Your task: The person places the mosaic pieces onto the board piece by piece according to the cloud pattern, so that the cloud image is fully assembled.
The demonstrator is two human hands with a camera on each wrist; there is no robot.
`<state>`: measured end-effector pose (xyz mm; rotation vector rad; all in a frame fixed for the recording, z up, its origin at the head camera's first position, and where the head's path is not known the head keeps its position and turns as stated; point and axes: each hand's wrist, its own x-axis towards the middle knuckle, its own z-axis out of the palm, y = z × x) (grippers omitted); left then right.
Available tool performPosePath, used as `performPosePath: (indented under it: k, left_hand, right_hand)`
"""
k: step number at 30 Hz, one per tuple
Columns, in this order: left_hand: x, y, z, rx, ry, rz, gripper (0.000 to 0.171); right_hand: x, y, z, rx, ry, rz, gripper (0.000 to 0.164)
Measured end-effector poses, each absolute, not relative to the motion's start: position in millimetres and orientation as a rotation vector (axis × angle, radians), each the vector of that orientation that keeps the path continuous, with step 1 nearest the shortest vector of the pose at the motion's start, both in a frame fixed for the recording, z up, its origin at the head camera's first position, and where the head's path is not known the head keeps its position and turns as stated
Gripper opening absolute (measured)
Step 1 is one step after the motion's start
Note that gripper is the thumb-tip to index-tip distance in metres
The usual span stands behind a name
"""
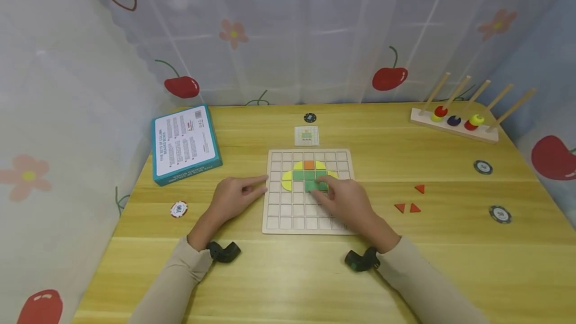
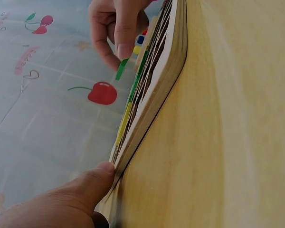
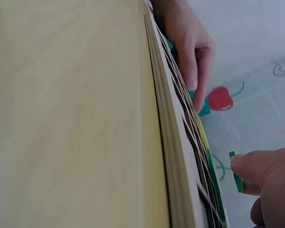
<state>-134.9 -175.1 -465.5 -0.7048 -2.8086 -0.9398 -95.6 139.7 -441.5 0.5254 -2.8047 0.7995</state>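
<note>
My right hand [image 1: 348, 199] pinches a green square tile [image 3: 237, 173] between thumb and fingers, raised over the gridded wooden board [image 1: 279, 223]. Beneath and around it, the board bears several green tiles [image 1: 298, 175], an orange tile [image 1: 309, 165] and yellow curved tiles [image 1: 287, 184]. At the board's left edge is my left hand [image 1: 230, 198], its index finger and thumb stretched out and touching the rim. The left wrist view shows that thumb [image 2: 97, 178] against the board's side.
Behind the board lie a pattern card [image 1: 306, 136] and a black chip [image 1: 310, 118]. A teal box [image 1: 186, 141] and a red-white chip [image 1: 179, 209] are at left. Rightward are red triangles [image 1: 415, 208], grey chips [image 1: 500, 214] and a peg stand [image 1: 454, 126] with beads.
</note>
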Motion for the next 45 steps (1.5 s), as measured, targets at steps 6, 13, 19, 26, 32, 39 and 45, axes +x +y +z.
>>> performPosePath:
  k: [6,13,19,26,32,39,45]
  left_hand:
    - [-134.9,-174.9,-465.9,-0.698,-2.824,-0.946,0.033]
    - [-134.4,-175.4,-465.6,-0.688,-2.823,-0.949,0.032]
    - [-134.5,-175.1,-466.2,-0.690,-2.824,-0.947,0.032]
    - [-134.3,-175.5,-464.8,-0.705,-2.810,-0.933,0.032]
    - [-135.3,-175.2,-465.9,-0.721,-2.802,-0.924,0.032]
    - [-135.0,-176.4,-464.7,-0.717,-2.807,-0.928,0.032]
    - [-136.1,-175.8,-465.7,-0.722,-2.801,-0.946,0.032]
  right_hand:
    - [-106.1,117.4,-445.5,0.582,-2.807,0.840,0.030]
    - [-109.2,109.7,-455.8,0.617,-2.754,0.740,0.030]
    - [-107.3,111.8,-463.2,0.642,-2.627,0.806,0.030]
    - [-95.3,127.2,-465.7,0.594,-2.367,0.926,0.020]
    - [-72.2,165.7,-466.7,0.501,-2.327,0.909,0.022]
    - [-49.0,192.5,-466.3,0.456,-2.407,0.819,0.026]
    - [-50.9,155.4,-463.6,0.724,-2.420,0.630,0.034]
